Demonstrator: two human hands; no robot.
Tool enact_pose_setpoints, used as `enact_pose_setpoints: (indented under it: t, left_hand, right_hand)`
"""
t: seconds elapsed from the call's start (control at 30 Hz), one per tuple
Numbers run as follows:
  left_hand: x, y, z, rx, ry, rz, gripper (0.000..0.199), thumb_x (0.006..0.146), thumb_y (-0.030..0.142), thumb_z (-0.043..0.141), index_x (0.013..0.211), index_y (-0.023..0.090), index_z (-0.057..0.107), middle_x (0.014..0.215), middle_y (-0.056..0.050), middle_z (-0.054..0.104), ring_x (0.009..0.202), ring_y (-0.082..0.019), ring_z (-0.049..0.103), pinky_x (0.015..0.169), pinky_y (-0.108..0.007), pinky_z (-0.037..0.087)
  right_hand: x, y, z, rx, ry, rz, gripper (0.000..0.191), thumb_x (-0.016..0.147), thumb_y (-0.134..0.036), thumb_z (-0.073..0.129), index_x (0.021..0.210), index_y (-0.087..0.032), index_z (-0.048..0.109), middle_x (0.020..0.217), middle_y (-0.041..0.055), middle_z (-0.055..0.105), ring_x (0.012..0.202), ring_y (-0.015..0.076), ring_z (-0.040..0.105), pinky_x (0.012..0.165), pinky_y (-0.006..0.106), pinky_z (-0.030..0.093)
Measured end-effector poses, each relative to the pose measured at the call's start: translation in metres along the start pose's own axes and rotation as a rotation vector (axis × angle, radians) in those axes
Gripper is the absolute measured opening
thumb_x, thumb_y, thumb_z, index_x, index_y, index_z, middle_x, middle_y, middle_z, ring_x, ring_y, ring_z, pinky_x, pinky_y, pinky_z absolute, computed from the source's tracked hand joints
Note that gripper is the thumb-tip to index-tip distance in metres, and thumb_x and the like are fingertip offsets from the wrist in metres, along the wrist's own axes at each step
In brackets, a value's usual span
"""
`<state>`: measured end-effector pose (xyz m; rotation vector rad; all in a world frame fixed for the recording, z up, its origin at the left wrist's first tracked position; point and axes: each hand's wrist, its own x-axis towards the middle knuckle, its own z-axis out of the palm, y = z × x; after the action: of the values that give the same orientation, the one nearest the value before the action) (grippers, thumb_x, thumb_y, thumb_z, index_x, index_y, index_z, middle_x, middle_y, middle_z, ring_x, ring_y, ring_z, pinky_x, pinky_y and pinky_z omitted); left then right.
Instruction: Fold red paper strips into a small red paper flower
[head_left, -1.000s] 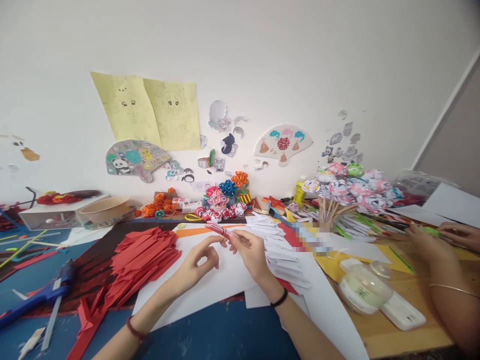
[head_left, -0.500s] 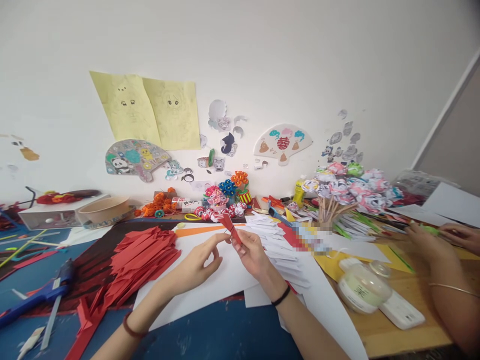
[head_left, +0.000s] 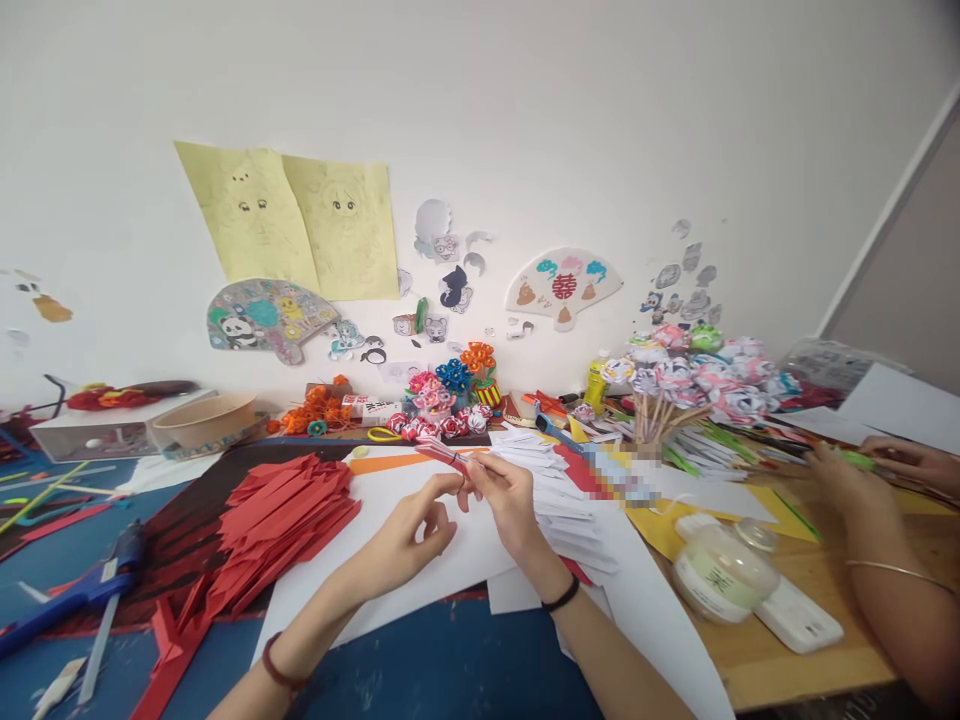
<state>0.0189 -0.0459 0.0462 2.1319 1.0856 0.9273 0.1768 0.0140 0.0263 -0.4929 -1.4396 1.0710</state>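
Nearest, on the blue desk [head_left: 450,660], a large white sheet [head_left: 465,565] is laid, and above it the work is held in the air. By the right hand [head_left: 510,500] a slim bundle [head_left: 439,450] of red and pale folded paper is pinched between thumb and fingers, its free end pointed away and toward the left; a dark line is seen across it, just ahead of the fingertips. The left hand [head_left: 412,535] is loosely curled — thumb apart from the index finger, fingertips set close by those of the right — and whether anything fine is held there cannot be told. The step in hand is judged to be close work on the bundle at that dark line, perhaps a binding. By the next move a firm right-hand pinch seems to be called for, so that the folds are not let slip, with the left fingertips placed precisely at the line. To the left, red paper strips [head_left: 285,520] are heaped; to the right, white strips [head_left: 559,485] are spread. Farther off, paper flowers [head_left: 697,375] are bunched near the wall [head_left: 525,120].
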Motion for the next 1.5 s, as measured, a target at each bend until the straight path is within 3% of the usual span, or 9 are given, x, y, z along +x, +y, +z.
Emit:
enact_pose_setpoints:
  t: [0.17, 0.37, 0.53, 0.77, 0.87, 0.97, 1.1, 1.3, 1.5]
  left_hand:
    - [-0.001, 0.004, 0.002, 0.065, -0.016, 0.030, 0.041, 0.090, 0.021, 0.044, 0.130, 0.027, 0.039, 0.112, -0.004, 0.055, 0.069, -0.009, 0.052, 0.068, -0.025, 0.046]
    - [-0.004, 0.001, 0.001, -0.002, 0.084, -0.039, 0.033, 0.093, 0.025, 0.042, 0.126, 0.025, 0.040, 0.107, -0.005, 0.056, 0.067, -0.009, 0.053, 0.066, -0.026, 0.046]
    - [-0.002, -0.013, 0.009, -0.132, 0.204, -0.019, 0.034, 0.092, 0.026, 0.044, 0.126, 0.024, 0.042, 0.108, -0.006, 0.056, 0.069, -0.010, 0.054, 0.066, -0.026, 0.047]
    - [0.001, -0.024, 0.015, 0.282, 0.316, -0.007, 0.038, 0.087, 0.014, 0.037, 0.123, 0.025, 0.044, 0.118, -0.006, 0.056, 0.090, -0.016, 0.057, 0.079, -0.032, 0.047]
    - [0.002, -0.026, 0.019, 0.330, 0.318, -0.007, 0.040, 0.086, 0.013, 0.039, 0.124, 0.025, 0.042, 0.117, -0.006, 0.055, 0.089, -0.016, 0.057, 0.081, -0.034, 0.048]
    - [0.003, -0.026, 0.021, 0.213, 0.328, -0.050, 0.040, 0.086, 0.015, 0.042, 0.124, 0.025, 0.040, 0.114, -0.005, 0.054, 0.080, -0.013, 0.057, 0.071, -0.029, 0.048]
    - [0.003, -0.026, 0.019, 0.029, 0.343, -0.108, 0.034, 0.087, 0.018, 0.043, 0.120, 0.024, 0.040, 0.111, -0.003, 0.053, 0.077, -0.011, 0.055, 0.068, -0.026, 0.047]
    - [0.003, -0.031, 0.019, -0.147, 0.315, -0.141, 0.027, 0.086, 0.018, 0.044, 0.112, 0.023, 0.043, 0.107, -0.002, 0.052, 0.066, -0.008, 0.052, 0.064, -0.024, 0.044]
    - [0.003, -0.032, 0.023, -0.128, 0.339, -0.134, 0.033, 0.084, 0.016, 0.045, 0.116, 0.024, 0.043, 0.106, -0.001, 0.052, 0.064, -0.008, 0.052, 0.064, -0.025, 0.045]
  right_hand:
    - [-0.002, 0.003, -0.002, -0.149, 0.064, -0.094, 0.027, 0.089, -0.039, 0.058, 0.070, -0.020, 0.065, 0.062, 0.0017, 0.057, 0.065, 0.0169, 0.051, 0.065, 0.031, 0.042]
    - [0.002, 0.010, -0.006, -0.064, 0.084, 0.025, 0.028, 0.085, -0.043, 0.061, 0.077, -0.018, 0.068, 0.065, 0.0010, 0.056, 0.058, 0.0129, 0.047, 0.054, 0.026, 0.038]
    - [0.006, 0.013, -0.008, 0.037, 0.075, 0.081, 0.030, 0.084, -0.041, 0.064, 0.067, -0.017, 0.066, 0.058, -0.0006, 0.053, 0.054, 0.0112, 0.044, 0.053, 0.026, 0.035]
    - [0.008, 0.024, -0.014, 0.124, -0.036, 0.218, 0.033, 0.082, -0.042, 0.066, 0.067, -0.013, 0.070, 0.059, 0.0016, 0.058, 0.052, 0.0096, 0.047, 0.050, 0.024, 0.035]
    - [0.010, 0.026, -0.017, 0.076, -0.060, 0.206, 0.030, 0.083, -0.042, 0.065, 0.089, -0.014, 0.074, 0.064, 0.0019, 0.061, 0.055, 0.0107, 0.050, 0.052, 0.025, 0.039]
    - [0.010, 0.025, -0.018, -0.067, -0.070, 0.133, 0.036, 0.084, -0.040, 0.064, 0.113, -0.019, 0.069, 0.081, 0.0047, 0.068, 0.064, 0.0135, 0.057, 0.057, 0.027, 0.045]
    - [0.007, 0.022, -0.016, -0.426, -0.095, -0.129, 0.028, 0.082, -0.031, 0.068, 0.110, -0.024, 0.070, 0.100, 0.0069, 0.068, 0.083, 0.0184, 0.062, 0.069, 0.030, 0.051]
    - [-0.002, 0.032, -0.017, -0.864, -0.122, -0.428, 0.031, 0.095, -0.022, 0.050, 0.125, -0.022, 0.058, 0.104, 0.0084, 0.065, 0.096, 0.0211, 0.061, 0.082, 0.034, 0.051]
    - [-0.001, 0.040, -0.022, -1.061, -0.169, -0.539, 0.029, 0.098, -0.025, 0.045, 0.121, -0.013, 0.059, 0.089, 0.0088, 0.065, 0.083, 0.0205, 0.064, 0.071, 0.032, 0.052]
